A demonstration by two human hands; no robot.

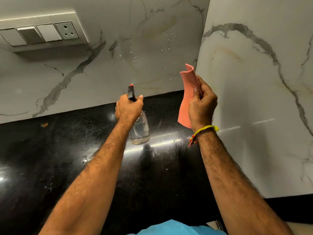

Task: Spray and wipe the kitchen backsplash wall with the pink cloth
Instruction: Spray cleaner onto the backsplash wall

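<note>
Spraying appears to be the step in hand: the bottle (139,126) is gripped by the left hand (128,107), nozzle aimed at the wall (118,68), where droplets (170,37) cling. The cloth (188,94) is held raised in the right hand (202,106), above the surface (59,150). Wiping the wet patch likely comes next.

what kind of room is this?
Most likely a home kitchen corner: a glossy black stone countertop meets a marble-look backsplash wall, wet with spray droplets, that carries a switch and socket panel. The left hand grips a spray bottle; the right hand holds a pink cloth.
</note>
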